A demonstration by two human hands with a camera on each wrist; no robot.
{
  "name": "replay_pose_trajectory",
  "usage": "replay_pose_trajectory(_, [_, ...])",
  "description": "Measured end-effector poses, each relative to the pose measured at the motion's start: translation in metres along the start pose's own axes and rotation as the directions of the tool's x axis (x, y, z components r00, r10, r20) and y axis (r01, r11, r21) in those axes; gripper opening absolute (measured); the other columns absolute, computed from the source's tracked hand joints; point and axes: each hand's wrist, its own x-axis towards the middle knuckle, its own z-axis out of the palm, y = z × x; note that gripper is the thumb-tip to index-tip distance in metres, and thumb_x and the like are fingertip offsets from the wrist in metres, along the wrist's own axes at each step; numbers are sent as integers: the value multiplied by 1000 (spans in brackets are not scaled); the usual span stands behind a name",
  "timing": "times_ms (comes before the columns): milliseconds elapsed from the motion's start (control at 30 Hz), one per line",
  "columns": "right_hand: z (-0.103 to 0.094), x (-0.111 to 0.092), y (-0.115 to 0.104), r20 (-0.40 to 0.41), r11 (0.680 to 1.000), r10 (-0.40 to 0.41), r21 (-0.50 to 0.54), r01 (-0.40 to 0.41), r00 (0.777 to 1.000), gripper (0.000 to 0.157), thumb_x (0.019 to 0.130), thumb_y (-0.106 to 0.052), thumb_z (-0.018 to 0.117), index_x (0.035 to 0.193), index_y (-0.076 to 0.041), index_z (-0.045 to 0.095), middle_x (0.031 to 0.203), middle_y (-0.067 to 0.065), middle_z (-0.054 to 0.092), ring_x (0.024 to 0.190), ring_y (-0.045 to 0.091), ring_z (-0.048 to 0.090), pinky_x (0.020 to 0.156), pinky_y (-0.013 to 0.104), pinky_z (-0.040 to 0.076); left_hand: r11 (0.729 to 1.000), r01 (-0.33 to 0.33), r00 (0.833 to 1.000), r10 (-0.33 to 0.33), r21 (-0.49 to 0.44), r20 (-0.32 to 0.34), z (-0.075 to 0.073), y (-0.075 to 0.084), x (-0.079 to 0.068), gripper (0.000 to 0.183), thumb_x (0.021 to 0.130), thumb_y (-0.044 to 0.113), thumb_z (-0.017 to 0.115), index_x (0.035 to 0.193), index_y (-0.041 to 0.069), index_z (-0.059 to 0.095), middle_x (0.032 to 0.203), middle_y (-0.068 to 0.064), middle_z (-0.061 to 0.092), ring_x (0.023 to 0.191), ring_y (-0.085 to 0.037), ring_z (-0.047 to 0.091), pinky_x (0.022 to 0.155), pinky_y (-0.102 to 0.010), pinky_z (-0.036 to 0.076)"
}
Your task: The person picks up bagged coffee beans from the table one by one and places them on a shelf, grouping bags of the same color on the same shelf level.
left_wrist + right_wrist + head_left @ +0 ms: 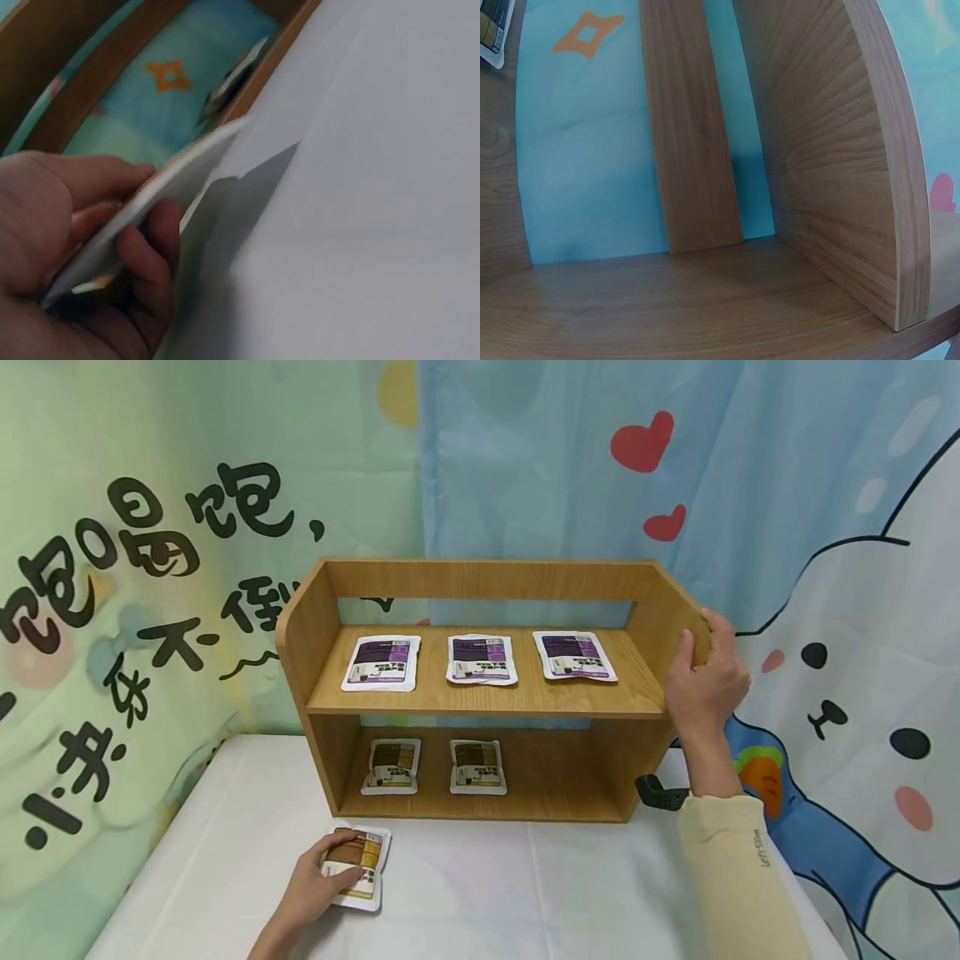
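My left hand [315,878] holds a flat brown-and-yellow pouch [367,878] in front of the shelf's lower left corner. In the left wrist view the pouch [161,191] is tilted, with its pale back towards the white tabletop and fingers curled beneath it. At the other side, my right hand [708,681] grips the upper right side panel of a two-tier wooden shelf [480,703]. The right wrist view looks into the shelf's right end, at the side panel [825,157]; the hand itself is out of that view.
Purple-labelled pouches [482,660] lie in a row on the upper tier. Two brown-labelled pouches [478,768] occupy the lower tier's left and middle. The shelf stands on a white-covered table [525,893]. Printed curtains [525,460] hang behind, and a black wristband [660,793] shows at my right wrist.
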Motion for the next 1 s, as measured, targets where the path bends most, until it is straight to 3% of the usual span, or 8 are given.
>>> replay_pose_trajectory(200, [-2,3,-1,2,1000,-4,9,4,1000,33,99,-32,55,128,-16,59,114,13,68,93,35,66,74,52,53,989,-63,986,82,-133,143,37,14,9,58,76,5,81,130,12,60,140,-16,49,124,-33,45,103,-50,28])
replay_pose_trajectory(333, [-2,3,0,5,1000,0,5,0,1000,33,99,-32,54,128,-16,59,114,13,68,93,35,67,74,52,53,969,-86,947,151,-230,283,59,22,16,73,77,4,80,142,10,46,151,-17,35,136,-34,30,109,-53,16])
replay_pose_trajectory(433, [-2,2,1,5,1000,-3,0,3,1000,33,99,-32,55,128,-16,59,113,13,68,92,36,67,73,53,52,958,-86,920,183,-275,347,78,29,21,76,78,4,80,144,9,42,152,-15,32,137,-34,27,108,-53,15])
replay_pose_trajectory(533, [-2,2,2,7,1000,-10,1,10,1000,33,99,-31,55,128,-15,59,111,15,69,90,37,66,73,53,52,951,-89,917,195,-297,348,97,39,27,69,78,4,79,139,8,46,150,-14,35,135,-32,30,107,-51,19])
replay_pose_trajectory(733, [-1,2,3,0,1000,-30,8,30,1000,33,99,-29,56,127,-13,59,108,18,68,87,39,65,71,54,52,947,-148,937,226,-287,265,127,62,42,60,81,4,76,135,4,50,142,-19,42,125,-35,41,100,-51,32])
replay_pose_trajectory(833, [-2,2,3,1,999,-35,8,35,999,33,99,-29,56,127,-12,60,108,18,68,87,39,65,71,54,51,940,-180,938,253,-289,237,138,70,50,62,83,4,74,139,2,47,144,-21,41,128,-38,40,102,-54,31])
replay_pose_trajectory(1000, [-3,2,4,10,999,-38,4,38,999,34,99,-30,55,128,-12,59,111,18,68,88,39,65,71,52,51,929,-218,924,295,-299,243,157,82,62,58,87,9,72,141,10,49,147,-15,41,137,-34,32,107,-55,25])
